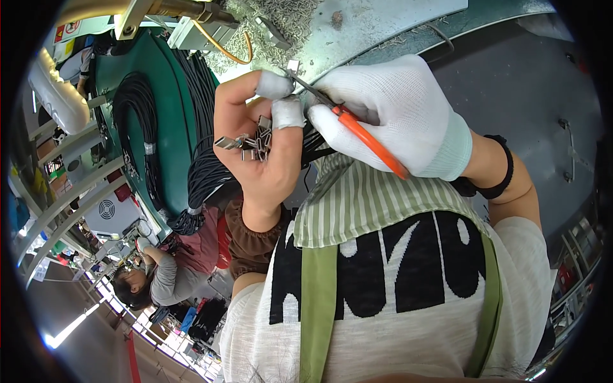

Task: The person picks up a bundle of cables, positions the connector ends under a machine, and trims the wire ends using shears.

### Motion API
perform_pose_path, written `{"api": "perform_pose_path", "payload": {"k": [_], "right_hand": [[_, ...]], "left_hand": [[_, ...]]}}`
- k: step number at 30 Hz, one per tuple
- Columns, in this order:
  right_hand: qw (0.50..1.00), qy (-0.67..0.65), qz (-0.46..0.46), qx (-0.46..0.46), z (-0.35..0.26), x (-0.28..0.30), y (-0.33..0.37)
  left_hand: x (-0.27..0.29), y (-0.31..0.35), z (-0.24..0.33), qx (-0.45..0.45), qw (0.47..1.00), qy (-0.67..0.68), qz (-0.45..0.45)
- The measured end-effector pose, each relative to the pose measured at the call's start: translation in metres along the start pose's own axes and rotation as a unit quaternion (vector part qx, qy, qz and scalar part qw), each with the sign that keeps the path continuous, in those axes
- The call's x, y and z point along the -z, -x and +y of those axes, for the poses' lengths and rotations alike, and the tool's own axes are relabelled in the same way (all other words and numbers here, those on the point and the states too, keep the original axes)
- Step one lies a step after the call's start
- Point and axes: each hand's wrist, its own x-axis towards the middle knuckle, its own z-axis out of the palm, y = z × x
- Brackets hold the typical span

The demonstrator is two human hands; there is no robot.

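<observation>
My left hand (265, 143) is bare, with white tape wrapped round two fingertips. Its fingers curl around a cluster of silvery metal connectors (258, 142), and black cables show just behind it. My right hand (399, 108), in a white knit glove, grips an orange-handled tool (367, 138) with slim dark metal jaws. The tool's tip lies by the taped fingertips of my left hand. A small shiny metal piece (293, 65) shows at that tip; whether the jaws touch it I cannot tell.
Many small metal parts (281, 19) lie heaped on the pale worktop (364, 29) ahead. Coiled black cables (137, 108) rest on a green surface (169, 121) at left. A brass-coloured machine part (185, 9) juts in at upper left. Another person (172, 274) sits farther left.
</observation>
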Motion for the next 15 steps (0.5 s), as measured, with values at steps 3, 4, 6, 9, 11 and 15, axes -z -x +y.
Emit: {"api": "perform_pose_path", "payload": {"k": [3,4,6,9,11,15], "right_hand": [[1.000,0.016,0.012,0.015,0.000,-0.002,-0.001],[1.000,0.013,0.011,0.008,0.001,-0.003,-0.002],[1.000,0.010,0.009,0.002,0.001,-0.004,-0.002],[1.000,-0.019,-0.003,-0.018,0.003,-0.003,-0.001],[1.000,-0.020,0.007,-0.010,0.004,-0.005,0.000],[1.000,-0.011,0.018,-0.003,0.004,-0.004,0.001]], "left_hand": [[0.009,-0.002,-0.001,0.012,0.998,-0.016,-0.058],[0.008,-0.002,0.000,0.012,0.998,-0.016,-0.057],[-0.002,-0.003,0.003,0.041,0.999,-0.005,-0.010],[-0.005,-0.002,0.002,0.035,0.999,-0.020,0.009],[-0.004,-0.001,-0.001,-0.009,0.998,-0.061,0.000],[-0.005,-0.008,-0.003,-0.106,0.986,-0.126,-0.023]]}}
